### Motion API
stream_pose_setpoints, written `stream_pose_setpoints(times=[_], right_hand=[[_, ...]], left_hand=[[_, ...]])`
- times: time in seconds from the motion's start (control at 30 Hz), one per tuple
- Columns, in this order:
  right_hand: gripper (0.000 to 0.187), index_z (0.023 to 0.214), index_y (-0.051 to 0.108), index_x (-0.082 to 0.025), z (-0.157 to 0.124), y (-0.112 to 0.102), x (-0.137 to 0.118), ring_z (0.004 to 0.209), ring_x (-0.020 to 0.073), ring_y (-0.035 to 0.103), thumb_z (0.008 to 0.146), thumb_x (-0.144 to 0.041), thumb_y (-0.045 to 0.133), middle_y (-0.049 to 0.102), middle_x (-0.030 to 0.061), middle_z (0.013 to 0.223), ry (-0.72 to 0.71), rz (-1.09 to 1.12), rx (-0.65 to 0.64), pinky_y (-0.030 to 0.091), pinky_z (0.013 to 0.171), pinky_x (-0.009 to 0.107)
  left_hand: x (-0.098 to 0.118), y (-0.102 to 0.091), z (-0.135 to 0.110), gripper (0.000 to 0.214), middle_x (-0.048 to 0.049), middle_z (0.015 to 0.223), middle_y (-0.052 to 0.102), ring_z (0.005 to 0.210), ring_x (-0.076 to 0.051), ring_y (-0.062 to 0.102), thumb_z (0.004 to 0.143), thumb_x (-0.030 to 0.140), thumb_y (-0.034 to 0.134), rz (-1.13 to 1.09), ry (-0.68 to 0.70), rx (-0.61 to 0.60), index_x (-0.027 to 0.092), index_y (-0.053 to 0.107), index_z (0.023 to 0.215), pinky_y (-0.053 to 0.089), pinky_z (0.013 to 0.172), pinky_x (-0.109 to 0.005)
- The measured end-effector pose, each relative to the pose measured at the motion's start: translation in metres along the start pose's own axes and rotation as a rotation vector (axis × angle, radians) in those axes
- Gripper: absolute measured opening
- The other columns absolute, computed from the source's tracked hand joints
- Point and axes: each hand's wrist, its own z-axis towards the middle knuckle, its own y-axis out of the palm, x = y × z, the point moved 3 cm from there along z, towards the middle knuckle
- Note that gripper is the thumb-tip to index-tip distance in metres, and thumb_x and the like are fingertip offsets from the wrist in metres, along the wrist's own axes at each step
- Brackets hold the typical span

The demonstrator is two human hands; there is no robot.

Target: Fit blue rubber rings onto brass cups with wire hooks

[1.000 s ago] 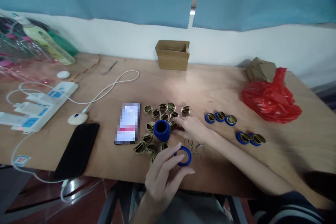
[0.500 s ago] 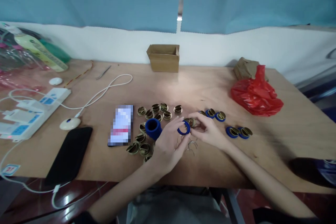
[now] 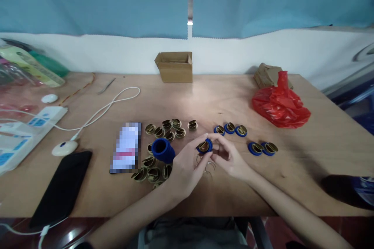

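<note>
My left hand (image 3: 185, 167) is closed, pinching a blue ring (image 3: 209, 150) between thumb and fingers. A round brass fitting (image 3: 203, 146) with a raised flap sits inside that ring. From the right, my right hand (image 3: 230, 159) is closed with its fingertips at the ring's edge. Thin metal rings (image 3: 209, 166) lie on the table just under the hands. Beside my left hand stands a blue cylinder, apparently a stack of blue rings (image 3: 163, 151). Several loose brass fittings (image 3: 153, 174) lie around it, some partly hidden by the hand.
Several brass fittings in blue rings (image 3: 241, 130) lie to the right. A phone (image 3: 125, 148) and a black phone-like slab (image 3: 62, 186) lie left, near a power strip (image 3: 43, 124) and white cable (image 3: 108, 105). Farther back are a cardboard box (image 3: 176, 73) and red bag (image 3: 280, 105).
The brass fitting, held by my right hand beside the blue ring before, now sits inside the ring. My right fingers have come in against the ring. The camera view has shifted slightly.
</note>
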Motion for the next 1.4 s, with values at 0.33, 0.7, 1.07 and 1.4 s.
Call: stream_pose_setpoints(times=[0.33, 0.7, 1.07, 1.4], right_hand=[[0.023, 0.118, 0.062, -0.025, 0.005, -0.012, -0.015, 0.1, 0.0207, 0.07, 0.1, -0.021, 0.048, 0.071, 0.0063, 0.108, -0.062, -0.197, 0.14, 0.061, 0.086, 0.037], [0.02, 0.122, 0.051, -0.024, 0.002, -0.012, -0.016, 0.089, 0.0181, 0.074, 0.102, -0.024, 0.05, 0.069, 0.0072, 0.105, -0.067, -0.08, 0.118, 0.064, 0.076, 0.034], [0.023, 0.116, 0.064, -0.022, 0.0, -0.02, -0.026, 0.067, 0.0162, 0.07, 0.095, -0.02, 0.056, 0.074, 0.0009, 0.079, -0.159, -0.396, 0.187, 0.058, 0.064, 0.03], [0.019, 0.104, 0.07, -0.022, 0.001, -0.021, -0.032, 0.051, 0.0122, 0.06, 0.093, -0.016, 0.055, 0.065, -0.0037, 0.063, -0.227, -0.461, 0.153, 0.048, 0.051, 0.025]], left_hand=[[-0.003, 0.0, -0.004, 0.059, -0.0151, 0.144, 0.063, 0.126, -0.026, 0.067, 0.094, 0.019, 0.066, -0.244, -0.146, -0.109, 0.02, 0.046, 0.15, 0.06, 0.104, -0.04], [-0.016, 0.004, 0.005, 0.027, -0.0109, 0.117, 0.079, 0.108, -0.023, 0.076, 0.095, 0.021, 0.062, -0.685, -0.512, -0.139, 0.015, 0.072, 0.119, 0.063, 0.097, -0.038], [-0.012, 0.002, 0.003, 0.025, -0.0087, 0.112, 0.081, 0.102, -0.023, 0.078, 0.09, 0.02, 0.068, -0.743, -0.509, -0.109, 0.017, 0.075, 0.114, 0.065, 0.094, -0.038], [-0.01, 0.001, 0.0, 0.02, -0.0054, 0.097, 0.083, 0.086, -0.019, 0.08, 0.088, 0.014, 0.066, -0.691, -0.494, -0.121, 0.018, 0.075, 0.105, 0.068, 0.08, -0.03]])
